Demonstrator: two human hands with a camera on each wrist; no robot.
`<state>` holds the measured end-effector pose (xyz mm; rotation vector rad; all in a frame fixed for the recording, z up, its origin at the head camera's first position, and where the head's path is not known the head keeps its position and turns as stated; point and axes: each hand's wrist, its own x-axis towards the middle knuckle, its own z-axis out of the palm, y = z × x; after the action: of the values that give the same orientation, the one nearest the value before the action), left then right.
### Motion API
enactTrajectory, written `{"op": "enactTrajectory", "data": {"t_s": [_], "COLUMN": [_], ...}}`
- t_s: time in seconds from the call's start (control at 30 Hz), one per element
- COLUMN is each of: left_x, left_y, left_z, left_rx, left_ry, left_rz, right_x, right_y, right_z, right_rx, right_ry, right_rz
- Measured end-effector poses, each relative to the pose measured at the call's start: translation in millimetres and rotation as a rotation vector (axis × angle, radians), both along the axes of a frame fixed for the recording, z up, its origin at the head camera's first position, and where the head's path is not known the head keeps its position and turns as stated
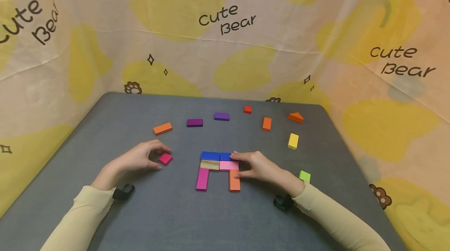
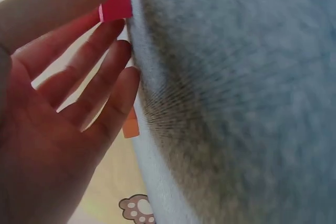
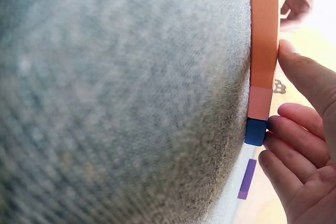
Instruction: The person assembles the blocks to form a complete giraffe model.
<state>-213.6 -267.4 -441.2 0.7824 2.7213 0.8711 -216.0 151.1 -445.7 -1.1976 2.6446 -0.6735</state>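
My left hand (image 1: 142,160) is around a small crimson block (image 1: 165,159), thumb on the near side and fingers on the far side. In the left wrist view the thumb overlaps that block (image 2: 116,4). My right hand (image 1: 261,168) rests at the right side of an arch of flat-lying blocks. Its fingertips touch the right blue block (image 1: 225,157) and its thumb the orange block (image 1: 234,181). A left blue block (image 1: 210,156), a wood-grain block (image 1: 209,164), a pink block (image 1: 228,166) and a magenta block (image 1: 202,179) complete the arch.
Loose blocks lie beyond the hands: orange (image 1: 163,128), dark purple (image 1: 195,123), violet (image 1: 222,116), red (image 1: 247,109), orange (image 1: 266,123), an orange triangle (image 1: 296,117) and yellow (image 1: 293,141). A green block (image 1: 304,176) sits beside the right wrist. Patterned cloth (image 1: 225,59) borders the grey table (image 1: 211,223).
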Motion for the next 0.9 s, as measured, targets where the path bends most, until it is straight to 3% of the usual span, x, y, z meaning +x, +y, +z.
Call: {"op": "enactTrajectory", "data": {"t_s": [0.6,0.77,0.9], "left_x": [-6.2,-2.5,5.0], "left_y": [1.4,5.7,15.2], "left_z": [-8.1,-7.1,-5.2], "left_rx": [-0.018,0.010,0.060], "left_ry": [0.080,0.091,0.081], "left_rz": [0.048,0.049,0.008], "right_x": [-0.1,0.0,-0.3], "right_y": [0.3,0.9,1.2], "right_z": [-1.3,-1.0,-0.4], "right_rx": [0.011,0.008,0.005], "right_ry": [0.008,0.003,0.004], "right_rz": [-0.008,-0.007,-0.005]}}
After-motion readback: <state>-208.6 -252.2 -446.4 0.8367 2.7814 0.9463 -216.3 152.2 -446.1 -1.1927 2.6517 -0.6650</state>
